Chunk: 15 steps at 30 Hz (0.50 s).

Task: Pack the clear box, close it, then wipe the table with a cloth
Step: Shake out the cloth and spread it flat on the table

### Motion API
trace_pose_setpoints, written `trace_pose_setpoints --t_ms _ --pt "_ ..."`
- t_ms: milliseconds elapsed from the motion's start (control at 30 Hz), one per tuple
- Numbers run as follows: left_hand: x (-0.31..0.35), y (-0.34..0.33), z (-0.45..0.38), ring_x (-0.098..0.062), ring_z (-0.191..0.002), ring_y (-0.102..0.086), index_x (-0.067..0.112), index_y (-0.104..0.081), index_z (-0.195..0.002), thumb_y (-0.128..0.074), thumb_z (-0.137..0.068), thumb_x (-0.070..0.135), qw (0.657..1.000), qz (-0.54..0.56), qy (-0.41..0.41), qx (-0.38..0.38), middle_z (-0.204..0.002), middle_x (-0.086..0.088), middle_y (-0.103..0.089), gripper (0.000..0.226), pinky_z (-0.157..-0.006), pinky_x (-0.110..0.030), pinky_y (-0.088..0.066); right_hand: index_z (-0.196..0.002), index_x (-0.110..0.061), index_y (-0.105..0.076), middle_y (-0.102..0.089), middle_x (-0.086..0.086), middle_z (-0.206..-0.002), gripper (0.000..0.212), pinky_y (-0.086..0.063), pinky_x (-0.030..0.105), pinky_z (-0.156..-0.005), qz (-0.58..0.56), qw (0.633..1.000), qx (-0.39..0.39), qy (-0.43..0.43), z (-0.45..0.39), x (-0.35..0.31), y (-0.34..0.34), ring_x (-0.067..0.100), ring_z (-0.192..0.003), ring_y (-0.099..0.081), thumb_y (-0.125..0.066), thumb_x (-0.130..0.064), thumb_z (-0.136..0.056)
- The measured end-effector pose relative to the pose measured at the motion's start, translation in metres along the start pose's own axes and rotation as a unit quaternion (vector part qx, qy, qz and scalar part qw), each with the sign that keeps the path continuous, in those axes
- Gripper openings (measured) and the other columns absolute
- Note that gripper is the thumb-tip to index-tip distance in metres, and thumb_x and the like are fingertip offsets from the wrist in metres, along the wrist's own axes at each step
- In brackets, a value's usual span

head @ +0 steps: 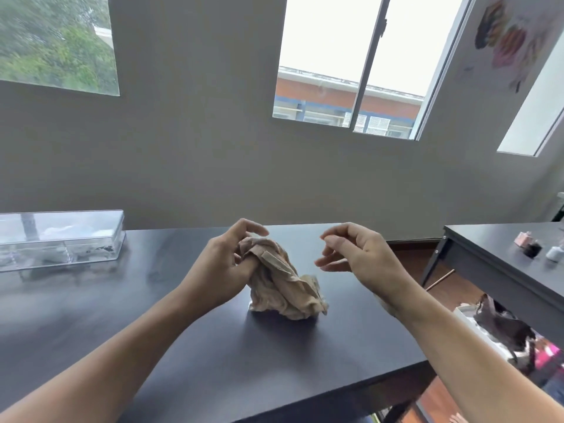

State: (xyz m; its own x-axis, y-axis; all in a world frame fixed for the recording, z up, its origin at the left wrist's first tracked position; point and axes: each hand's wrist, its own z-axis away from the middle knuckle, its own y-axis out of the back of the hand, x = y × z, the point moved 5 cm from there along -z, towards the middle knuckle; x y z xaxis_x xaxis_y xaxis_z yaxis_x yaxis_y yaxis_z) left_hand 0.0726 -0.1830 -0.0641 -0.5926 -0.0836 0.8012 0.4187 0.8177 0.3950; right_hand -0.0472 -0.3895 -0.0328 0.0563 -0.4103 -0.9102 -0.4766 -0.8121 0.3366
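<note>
A crumpled beige cloth (283, 285) stands in a heap on the dark table (128, 312) near its right end. My left hand (225, 264) grips the top of the cloth, with fingers pushed into its folds. My right hand (354, 254) hovers just right of the cloth with curled, parted fingers and holds nothing. The clear box (61, 239) sits at the far left by the wall with its lid down; pale items show through its walls.
The table's right edge (421, 361) lies close under my right forearm. A second dark table (500, 257) with small bottles (537, 248) stands to the right. A dark bag (503, 325) lies lower right. The wall with windows is behind.
</note>
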Motion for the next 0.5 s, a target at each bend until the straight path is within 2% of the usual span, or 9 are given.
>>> trace_pose_setpoints --t_ms 33,100,133,167,233,300,400,467,500 --pt "0.000 0.000 0.000 -0.031 -0.068 -0.066 0.031 -0.063 -0.110 -0.060 -0.093 0.006 1.000 0.006 0.003 0.005 -0.086 0.003 -0.071 0.031 -0.063 -0.040 -0.060 -0.106 -0.012 -0.072 -0.073 0.010 -0.096 0.016 -0.061 0.043 -0.091 0.011 1.000 -0.017 0.013 0.001 -0.006 -0.002 0.022 -0.091 -0.076 -0.063 -0.024 -0.100" --pt "0.003 -0.002 -0.001 -0.032 -0.070 -0.068 0.028 -0.066 -0.107 -0.063 -0.092 0.011 1.000 0.020 0.001 0.008 -0.083 -0.005 -0.073 0.023 -0.065 -0.043 -0.061 -0.109 -0.029 -0.071 -0.074 -0.006 -0.102 0.029 -0.059 0.028 -0.089 0.103 0.990 -0.093 0.017 0.010 -0.011 -0.019 0.006 -0.095 -0.071 -0.077 -0.046 -0.086" --pt "0.006 -0.003 -0.001 -0.029 -0.071 -0.068 0.027 -0.067 -0.105 -0.064 -0.090 0.016 1.000 0.020 -0.007 0.011 -0.083 -0.005 -0.073 0.019 -0.067 -0.040 -0.060 -0.109 -0.034 -0.070 -0.073 -0.012 -0.101 0.037 -0.058 0.020 -0.084 0.170 0.978 -0.123 0.013 0.016 -0.010 -0.030 -0.001 -0.094 -0.069 -0.082 -0.052 -0.078" --pt "0.009 -0.004 -0.002 -0.024 -0.073 -0.068 0.028 -0.067 -0.102 -0.064 -0.087 0.022 1.000 0.012 -0.017 0.014 -0.083 -0.002 -0.074 0.016 -0.070 -0.033 -0.059 -0.104 -0.035 -0.070 -0.073 -0.015 -0.095 0.034 -0.057 0.017 -0.077 0.232 0.964 -0.130 0.020 0.020 -0.009 -0.038 -0.004 -0.089 -0.068 -0.083 -0.049 -0.076" --pt "0.012 -0.006 -0.001 -0.015 -0.075 -0.067 0.027 -0.069 -0.096 -0.064 -0.083 0.030 0.999 -0.018 -0.029 0.020 -0.082 0.004 -0.074 0.014 -0.074 -0.022 -0.054 -0.089 -0.029 -0.071 -0.072 -0.011 -0.076 0.005 -0.056 0.022 -0.062 0.293 0.950 -0.093 0.056 0.019 -0.022 -0.042 -0.001 -0.069 -0.066 -0.071 -0.027 -0.084" --pt "0.008 -0.006 -0.002 -0.008 -0.068 -0.062 0.026 -0.071 -0.095 -0.066 -0.085 0.023 0.999 -0.022 -0.018 0.020 -0.074 0.007 -0.070 0.011 -0.070 -0.020 -0.052 -0.085 -0.027 -0.072 -0.071 -0.009 -0.069 0.018 -0.055 0.027 -0.058 0.304 0.948 -0.057 0.073 0.010 -0.037 -0.028 0.003 -0.057 -0.063 -0.060 -0.014 -0.085" --pt "0.002 -0.006 -0.003 -0.010 -0.067 -0.059 0.019 -0.073 -0.099 -0.061 -0.094 0.013 0.998 0.045 0.027 -0.034 -0.074 -0.004 -0.067 0.014 -0.064 -0.021 -0.049 -0.091 -0.029 -0.075 -0.073 -0.009 -0.074 0.025 -0.057 0.025 -0.056 0.298 0.950 -0.018 0.090 -0.012 -0.061 -0.007 0.009 -0.060 -0.069 -0.058 -0.011 -0.085" --pt "0.003 -0.007 -0.003 -0.010 -0.074 -0.063 0.011 -0.073 -0.098 -0.055 -0.101 0.011 0.992 0.088 0.051 -0.071 -0.085 -0.015 -0.072 0.017 -0.069 -0.020 -0.050 -0.091 -0.029 -0.073 -0.072 -0.011 -0.079 0.017 -0.055 0.027 -0.069 0.343 0.931 0.043 0.118 -0.031 -0.064 0.000 0.010 -0.075 -0.069 -0.064 -0.018 -0.084" --pt "0.003 -0.007 -0.003 -0.010 -0.078 -0.064 0.008 -0.072 -0.097 -0.052 -0.103 0.010 0.989 0.106 0.065 -0.082 -0.086 -0.013 -0.073 0.021 -0.073 -0.020 -0.050 -0.091 -0.029 -0.072 -0.071 -0.011 -0.084 0.012 -0.052 0.030 -0.078 0.382 0.911 0.077 0.134 -0.038 -0.062 0.000 0.014 -0.084 -0.067 -0.067 -0.023 -0.082"
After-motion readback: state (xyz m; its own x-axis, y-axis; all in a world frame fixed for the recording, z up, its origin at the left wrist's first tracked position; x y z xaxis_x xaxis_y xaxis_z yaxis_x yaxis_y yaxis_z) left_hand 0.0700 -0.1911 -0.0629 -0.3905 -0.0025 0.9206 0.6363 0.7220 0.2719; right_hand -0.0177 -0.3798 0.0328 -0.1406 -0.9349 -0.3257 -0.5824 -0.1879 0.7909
